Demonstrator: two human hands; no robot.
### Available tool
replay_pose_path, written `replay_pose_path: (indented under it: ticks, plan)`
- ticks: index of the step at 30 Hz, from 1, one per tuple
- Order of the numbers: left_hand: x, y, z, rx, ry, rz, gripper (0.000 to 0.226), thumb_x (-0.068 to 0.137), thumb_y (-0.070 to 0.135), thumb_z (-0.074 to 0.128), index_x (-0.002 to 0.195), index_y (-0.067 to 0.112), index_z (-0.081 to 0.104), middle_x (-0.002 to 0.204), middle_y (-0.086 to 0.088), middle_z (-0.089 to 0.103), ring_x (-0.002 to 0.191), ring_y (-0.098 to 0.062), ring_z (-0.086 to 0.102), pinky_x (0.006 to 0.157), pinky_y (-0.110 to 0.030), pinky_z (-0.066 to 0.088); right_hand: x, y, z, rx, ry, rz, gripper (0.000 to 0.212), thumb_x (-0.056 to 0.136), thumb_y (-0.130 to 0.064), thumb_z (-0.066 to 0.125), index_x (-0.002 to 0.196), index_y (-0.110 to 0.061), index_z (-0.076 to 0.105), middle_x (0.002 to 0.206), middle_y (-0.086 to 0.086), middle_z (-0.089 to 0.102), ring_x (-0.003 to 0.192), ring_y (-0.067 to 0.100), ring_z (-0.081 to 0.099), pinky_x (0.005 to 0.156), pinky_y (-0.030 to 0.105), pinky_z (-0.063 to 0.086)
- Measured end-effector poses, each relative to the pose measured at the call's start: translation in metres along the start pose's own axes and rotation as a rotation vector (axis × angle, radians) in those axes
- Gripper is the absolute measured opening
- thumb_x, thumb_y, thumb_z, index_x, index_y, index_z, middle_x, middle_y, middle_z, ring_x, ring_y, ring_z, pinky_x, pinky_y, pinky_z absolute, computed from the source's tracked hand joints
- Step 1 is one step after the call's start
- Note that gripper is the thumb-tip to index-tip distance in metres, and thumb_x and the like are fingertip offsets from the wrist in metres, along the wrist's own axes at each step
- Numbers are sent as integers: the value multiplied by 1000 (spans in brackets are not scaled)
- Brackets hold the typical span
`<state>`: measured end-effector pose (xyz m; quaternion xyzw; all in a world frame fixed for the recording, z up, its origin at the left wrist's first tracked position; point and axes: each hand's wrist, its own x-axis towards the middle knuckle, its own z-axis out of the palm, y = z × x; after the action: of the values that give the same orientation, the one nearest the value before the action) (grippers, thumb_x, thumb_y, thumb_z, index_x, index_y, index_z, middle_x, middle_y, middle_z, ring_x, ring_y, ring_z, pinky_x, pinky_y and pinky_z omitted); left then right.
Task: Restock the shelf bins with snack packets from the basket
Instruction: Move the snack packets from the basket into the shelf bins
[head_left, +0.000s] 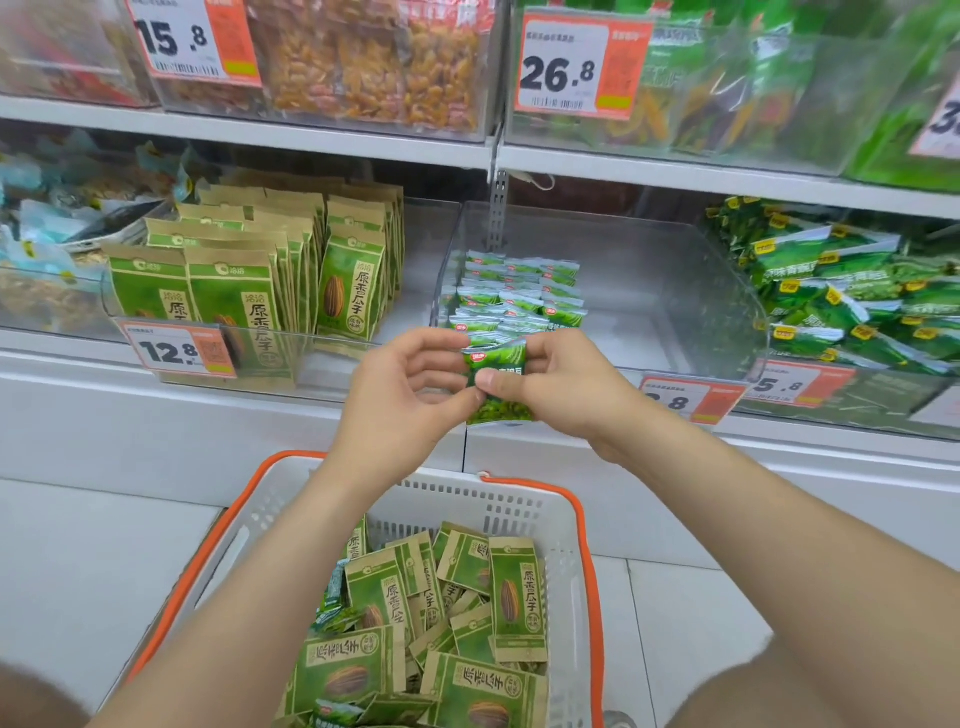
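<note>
Down at the lower shelf, looking over a white basket (467, 501) with orange handles (587, 545), parked on the floor tiles close to the shelf base. Loaded with kraft-and-green seed packets (514, 597) lying every which way, plus a few small green ones poking out at the left and bottom of the heap. Both forearms across it, covering a good chunk of the left side.

Straight ahead: a clear middle bin (649, 291), only partly filled, with neat rows of small sachets (514, 291) along its left side and bare floor to the right. Next door on the left, standing kraft packets (249, 270) of the same kind as in the basket, tagged 12.8 (176, 351). Off to the right, a heap of bigger green bags (857, 291). Up top, orange snack bags (374, 67) and a 26.8 tag (566, 65). Half-hidden price tag (685, 397) under the middle bin, blocked by the right wrist, so no reading the first digit.

Now the little green packet (498, 374) itself: glossy green, small logo in the top left corner, white lettering mostly under a thumb, green bits pictured along the bottom. Held upright just in front of the middle bin's front lip, above the basket's far rim. Pinched from both sides: left hand (410, 384) with fingertips closed on its left edge, right hand (561, 384) with thumb across the front and fingers curled behind. Could be more than one stacked in there, honestly can't tell.
</note>
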<state>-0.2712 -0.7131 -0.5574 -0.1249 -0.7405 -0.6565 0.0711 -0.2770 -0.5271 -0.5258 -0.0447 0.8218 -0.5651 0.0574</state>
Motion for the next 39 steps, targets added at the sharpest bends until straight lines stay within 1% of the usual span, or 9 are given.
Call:
replay_pose_path:
  ticks: [3,8,13,18,22,24,32,35,39]
  plan:
    - [5,6,11,143,87,158,28,88,18,83,113,22,70,105,6,74,93,-16,72,75,-37,60,12,-7,-15,-9,191,-71,12,91,-15,79,102,-10,79,95,8,81,93,23,78,84,42,64]
    - [21,-4,24,634,290,429,15,93,22,73,108,24,71,144,-5,49,134,-27,42,113,-43,36,45,4,-62,-204,620,-137,39,78,-48,79,91,-11,75,75,11,74,67,18,66,70,40,57]
    - [40,-18,36,795,174,262,31,103,27,57,134,24,59,166,-17,22,145,-39,34,114,-52,31,73,21,-81,-449,469,68,29,82,-42,87,75,-18,72,67,1,66,74,20,61,68,32,45]
    - [48,-20,40,889,175,166,34,94,35,44,114,19,67,149,-19,43,135,-36,48,103,-50,37,96,26,-80,-643,250,316,60,87,-37,84,126,4,62,101,18,71,109,34,67,97,46,55]
    - [49,-21,44,911,204,159,32,90,35,44,96,19,72,144,-18,46,124,-39,55,97,-48,38,106,26,-72,-700,278,295,36,81,-29,88,91,-9,60,86,14,73,101,31,71,88,46,60]
    - [50,-23,44,916,205,165,32,90,34,45,93,18,72,144,-17,46,119,-39,56,96,-48,38,111,26,-68,-651,345,271,40,75,-21,90,94,-6,59,83,9,59,101,33,69,84,49,61]
    - [49,-29,38,739,200,249,16,96,26,60,108,15,61,142,-15,38,134,-32,41,103,-46,32,109,24,-69,-619,306,350,97,71,-29,97,144,-2,39,128,16,47,112,37,63,91,44,59]
    - [46,-28,36,700,249,328,25,95,25,66,112,13,53,130,-12,37,119,-32,46,102,-45,39,96,23,-73,-766,329,321,76,84,-26,84,142,-2,40,135,18,51,120,37,57,83,36,48]
    - [41,-26,26,634,217,364,29,97,28,70,115,12,54,128,-10,37,115,-25,46,102,-32,40,72,9,-69,-864,451,38,27,90,-15,62,115,-8,58,114,16,64,104,38,59,77,40,50]
